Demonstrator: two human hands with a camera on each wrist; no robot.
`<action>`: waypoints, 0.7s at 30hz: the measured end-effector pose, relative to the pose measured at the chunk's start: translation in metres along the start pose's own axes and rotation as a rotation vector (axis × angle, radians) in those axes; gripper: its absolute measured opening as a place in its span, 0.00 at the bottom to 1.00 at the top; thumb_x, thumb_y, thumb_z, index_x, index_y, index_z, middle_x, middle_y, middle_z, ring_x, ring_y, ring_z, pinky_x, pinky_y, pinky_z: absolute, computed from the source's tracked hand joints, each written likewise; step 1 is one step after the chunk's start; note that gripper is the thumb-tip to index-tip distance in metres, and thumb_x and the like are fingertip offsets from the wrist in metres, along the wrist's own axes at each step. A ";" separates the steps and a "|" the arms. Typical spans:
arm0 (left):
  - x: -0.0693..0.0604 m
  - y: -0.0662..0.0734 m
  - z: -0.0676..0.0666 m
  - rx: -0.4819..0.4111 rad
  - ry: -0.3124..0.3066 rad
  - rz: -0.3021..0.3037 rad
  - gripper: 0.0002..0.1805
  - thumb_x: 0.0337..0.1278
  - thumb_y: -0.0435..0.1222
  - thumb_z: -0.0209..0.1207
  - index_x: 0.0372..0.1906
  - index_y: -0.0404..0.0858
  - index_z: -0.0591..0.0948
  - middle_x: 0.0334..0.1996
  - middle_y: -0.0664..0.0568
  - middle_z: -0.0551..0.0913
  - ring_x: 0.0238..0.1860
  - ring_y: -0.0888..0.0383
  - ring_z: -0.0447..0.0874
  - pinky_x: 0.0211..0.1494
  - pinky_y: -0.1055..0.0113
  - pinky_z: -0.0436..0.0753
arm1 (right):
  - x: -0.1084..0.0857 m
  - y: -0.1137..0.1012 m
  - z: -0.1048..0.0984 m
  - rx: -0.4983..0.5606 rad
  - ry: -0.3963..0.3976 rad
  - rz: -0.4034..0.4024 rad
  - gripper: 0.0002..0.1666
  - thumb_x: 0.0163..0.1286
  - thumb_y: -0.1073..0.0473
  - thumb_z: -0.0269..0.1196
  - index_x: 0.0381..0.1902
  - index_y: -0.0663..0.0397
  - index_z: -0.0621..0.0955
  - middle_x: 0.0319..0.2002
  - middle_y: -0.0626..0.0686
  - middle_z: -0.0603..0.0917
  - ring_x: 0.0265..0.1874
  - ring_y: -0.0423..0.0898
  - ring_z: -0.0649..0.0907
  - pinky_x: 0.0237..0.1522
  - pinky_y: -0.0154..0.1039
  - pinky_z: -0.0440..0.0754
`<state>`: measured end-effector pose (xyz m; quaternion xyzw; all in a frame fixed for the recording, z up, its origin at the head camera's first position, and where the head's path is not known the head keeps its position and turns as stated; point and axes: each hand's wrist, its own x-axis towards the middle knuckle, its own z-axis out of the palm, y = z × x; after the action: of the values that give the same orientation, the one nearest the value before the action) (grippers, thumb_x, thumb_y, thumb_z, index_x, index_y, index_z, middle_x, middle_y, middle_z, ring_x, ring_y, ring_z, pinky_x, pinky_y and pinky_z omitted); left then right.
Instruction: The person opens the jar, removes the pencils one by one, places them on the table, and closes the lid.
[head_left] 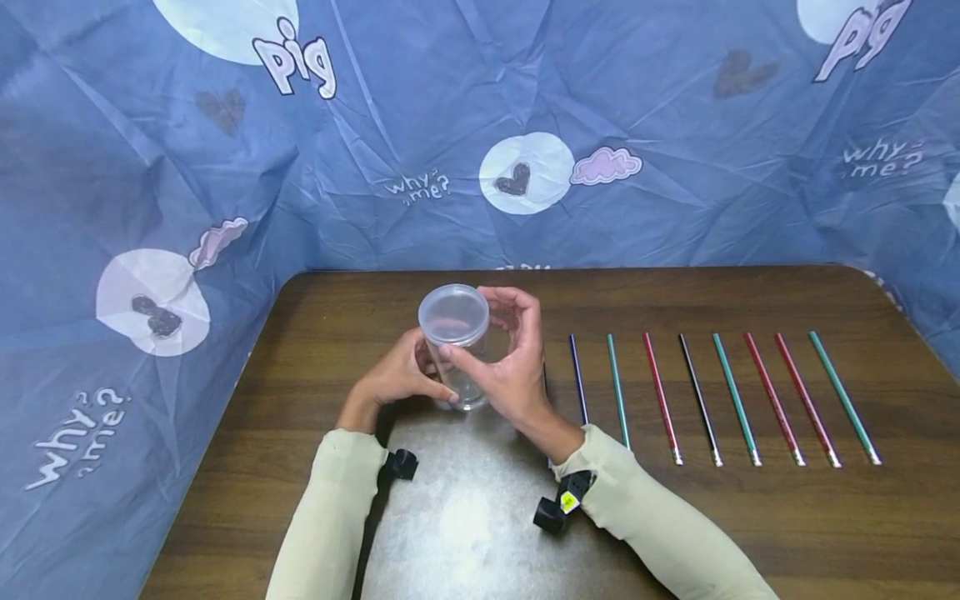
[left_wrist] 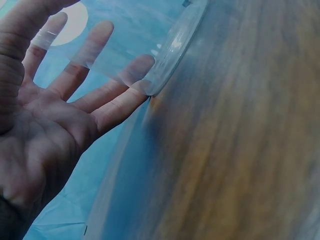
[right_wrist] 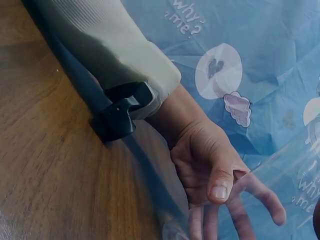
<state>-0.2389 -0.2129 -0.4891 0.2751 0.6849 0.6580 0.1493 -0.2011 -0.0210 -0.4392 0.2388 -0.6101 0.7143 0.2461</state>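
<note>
A clear plastic jar (head_left: 471,379) with a translucent lid (head_left: 453,313) stands roughly upright between both hands. I cannot tell whether its base touches the table. My left hand (head_left: 397,368) holds the lower part, thumb in front; the left wrist view shows its fingers (left_wrist: 95,45) behind the transparent wall. Higher up, my right hand (head_left: 513,367) grips the jar from the right, with its thumb on the front just under the lid and its fingers round the far side. In the right wrist view, the left hand appears beside the clear wall (right_wrist: 280,165).
Several pencils lie side by side on the wooden table (head_left: 300,375) to the right, among them a red pencil (head_left: 663,400) and a green pencil (head_left: 843,396). The right forearm partly covers the nearest ones. A blue printed cloth (head_left: 390,100) hangs behind and at the sides.
</note>
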 end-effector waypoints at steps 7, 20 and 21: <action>0.001 -0.001 0.000 0.003 -0.010 0.006 0.48 0.28 0.15 0.74 0.64 0.26 0.67 0.55 0.41 0.79 0.53 0.49 0.82 0.56 0.55 0.83 | 0.001 0.002 -0.004 0.188 -0.095 0.062 0.46 0.56 0.64 0.61 0.72 0.65 0.58 0.67 0.66 0.70 0.63 0.60 0.71 0.59 0.51 0.72; 0.001 0.002 0.000 -0.005 0.005 -0.006 0.51 0.26 0.15 0.74 0.66 0.28 0.66 0.55 0.40 0.79 0.52 0.48 0.82 0.55 0.54 0.83 | 0.005 0.004 -0.006 0.192 -0.100 0.045 0.49 0.53 0.69 0.65 0.72 0.64 0.57 0.63 0.68 0.74 0.60 0.61 0.74 0.58 0.52 0.72; 0.001 0.002 0.000 -0.006 0.006 -0.008 0.51 0.26 0.15 0.74 0.66 0.28 0.66 0.55 0.40 0.79 0.52 0.49 0.82 0.55 0.55 0.84 | 0.005 0.005 -0.006 0.188 -0.099 0.034 0.50 0.53 0.69 0.66 0.72 0.64 0.57 0.62 0.68 0.73 0.60 0.62 0.73 0.58 0.52 0.72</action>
<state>-0.2394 -0.2120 -0.4867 0.2701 0.6843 0.6603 0.1506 -0.2078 -0.0157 -0.4405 0.2856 -0.5559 0.7596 0.1800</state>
